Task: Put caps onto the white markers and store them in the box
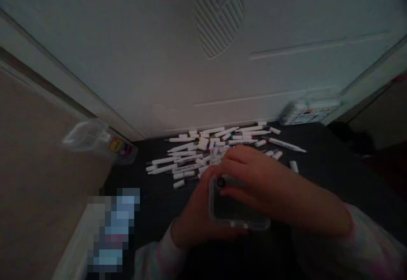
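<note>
My left hand is wrapped round a clear plastic case, holding it above the dark tabletop from the left and below. My right hand reaches over the case from the right, with its fingers bent at the far end. Between its thumb and fingers shows the dark round end of a marker; the rest of this marker is hidden. Just beyond my hands lies a loose pile of white markers with several separate caps, pointing in many directions. The picture is dim and slightly blurred.
A clear plastic container with a coloured label lies at the table's left edge. At the back right, a clear case full of markers leans against the white panel with hearts. A pixelated screen-like patch is at lower left.
</note>
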Demonstrator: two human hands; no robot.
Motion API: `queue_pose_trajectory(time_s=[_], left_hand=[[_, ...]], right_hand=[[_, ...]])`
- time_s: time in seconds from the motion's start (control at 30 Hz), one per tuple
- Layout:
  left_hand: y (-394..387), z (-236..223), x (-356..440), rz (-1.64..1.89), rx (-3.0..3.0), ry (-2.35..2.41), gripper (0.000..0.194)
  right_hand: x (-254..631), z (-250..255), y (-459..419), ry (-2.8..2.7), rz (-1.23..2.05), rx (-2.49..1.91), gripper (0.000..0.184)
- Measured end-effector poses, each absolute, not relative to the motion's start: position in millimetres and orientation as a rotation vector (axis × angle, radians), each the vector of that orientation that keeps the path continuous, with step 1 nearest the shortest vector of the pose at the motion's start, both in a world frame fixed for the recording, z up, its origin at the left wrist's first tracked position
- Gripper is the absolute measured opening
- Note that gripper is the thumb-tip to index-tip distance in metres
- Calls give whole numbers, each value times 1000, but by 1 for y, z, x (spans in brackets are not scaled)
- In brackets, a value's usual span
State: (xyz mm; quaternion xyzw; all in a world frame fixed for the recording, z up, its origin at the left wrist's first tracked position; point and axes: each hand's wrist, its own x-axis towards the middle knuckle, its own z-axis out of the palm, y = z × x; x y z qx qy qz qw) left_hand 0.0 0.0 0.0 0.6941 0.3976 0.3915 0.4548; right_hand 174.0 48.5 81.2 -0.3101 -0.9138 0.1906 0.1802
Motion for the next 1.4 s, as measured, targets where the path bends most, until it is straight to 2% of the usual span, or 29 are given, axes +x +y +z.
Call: queue_pose_trajectory(time_s=[0.37,0.57,0.73,0.87,1.0,1.2,1.4], left_hand=[[2,-1,1,981,1772,942,95],[2,-5,0,996,1782,925,97],[-1,-2,4,1008,1580,844,91],[-8,-2,6,1013,1301,823,92],[-6,-2,0,1076,1182,890,99],[-6,6,-31,1268,1252,1138,92],[-27,23,-71,1489,1021,1449,90]], right_hand=[[171,83,49,-2556,618,-848,12],[172,81,50,-2534,690,-829,19],[185,90,50,-2473,821,-947,19],[196,93,53,-2334,716,-1067,11],[201,91,58,-2232,677,-1092,12],[203,86,63,-2253,680,-1122,17],[191,86,55,-2412,701,-1102,17]])
